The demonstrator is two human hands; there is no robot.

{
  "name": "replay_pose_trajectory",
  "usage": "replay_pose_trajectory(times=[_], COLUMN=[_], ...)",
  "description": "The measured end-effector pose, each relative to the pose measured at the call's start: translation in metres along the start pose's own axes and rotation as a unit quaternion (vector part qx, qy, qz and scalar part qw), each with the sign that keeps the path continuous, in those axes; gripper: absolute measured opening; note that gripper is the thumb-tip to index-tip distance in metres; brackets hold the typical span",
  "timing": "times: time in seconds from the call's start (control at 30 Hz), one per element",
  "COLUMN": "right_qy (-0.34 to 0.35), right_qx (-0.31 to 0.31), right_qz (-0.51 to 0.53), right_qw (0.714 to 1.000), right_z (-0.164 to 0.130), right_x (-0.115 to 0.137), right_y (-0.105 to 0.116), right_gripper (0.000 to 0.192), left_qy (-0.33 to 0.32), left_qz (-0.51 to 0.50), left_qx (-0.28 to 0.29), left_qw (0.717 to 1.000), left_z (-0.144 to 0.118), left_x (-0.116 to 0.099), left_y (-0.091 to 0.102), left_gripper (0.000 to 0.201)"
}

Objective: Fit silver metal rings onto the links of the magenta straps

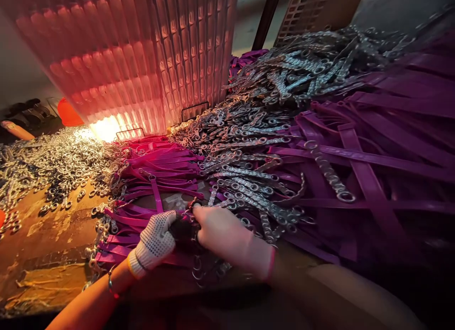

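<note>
My left hand, in a white knit glove with dark dots, is closed in front of me at the table's near side. Its thumb and fingers press on a small dark thing whose kind I cannot make out. Close beside it, my right hand wears a pale glove with a pink cuff. Its fingers are curled, and what they grip is mostly hidden. Some metal rings hang below the hands. Purple straps lie beyond my left hand, and flat metal chain pieces beyond my right.
A heap of small metal links covers the table's left. Larger piles of metal chain strips and purple straps rise on the right. A ribbed translucent panel stands at the back, with a bright light at its foot.
</note>
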State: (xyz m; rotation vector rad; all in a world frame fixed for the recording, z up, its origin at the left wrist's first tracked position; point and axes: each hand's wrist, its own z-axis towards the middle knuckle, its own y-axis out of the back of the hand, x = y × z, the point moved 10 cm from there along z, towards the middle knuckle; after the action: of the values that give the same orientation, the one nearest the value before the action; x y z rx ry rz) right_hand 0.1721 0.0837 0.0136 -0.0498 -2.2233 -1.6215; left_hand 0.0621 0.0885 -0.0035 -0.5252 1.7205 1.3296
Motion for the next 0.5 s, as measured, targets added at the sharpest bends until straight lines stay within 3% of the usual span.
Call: replay_pose_trajectory(times=[0.13, 0.3, 0.4, 0.5], right_qy=[0.042, 0.1, 0.101, 0.118], right_qx=[-0.006, -0.014, -0.021, -0.041], right_qz=[-0.035, -0.062, -0.057, -0.05], right_qw=[0.998, 0.993, 0.993, 0.991], right_z=[0.0, -0.008, -0.01, -0.012], right_x=[0.007, 0.019, 0.022, 0.023], right_y=[-0.009, -0.013, -0.011, 0.001], right_gripper=[0.024, 0.017, 0.018, 0.018], left_qy=[-0.026, -0.035, -0.048, -0.074], left_qz=[0.088, 0.076, 0.085, 0.141], left_qx=[0.013, 0.026, 0.009, 0.068], left_qw=[0.996, 0.996, 0.995, 0.985], left_z=[-0.004, -0.001, 0.003, 0.002], left_x=[-0.003, 0.004, 0.0, -0.011], left_y=[-0.001, -0.006, 0.0, 0.02], left_gripper=[0.018, 0.02, 0.021, 0.02])
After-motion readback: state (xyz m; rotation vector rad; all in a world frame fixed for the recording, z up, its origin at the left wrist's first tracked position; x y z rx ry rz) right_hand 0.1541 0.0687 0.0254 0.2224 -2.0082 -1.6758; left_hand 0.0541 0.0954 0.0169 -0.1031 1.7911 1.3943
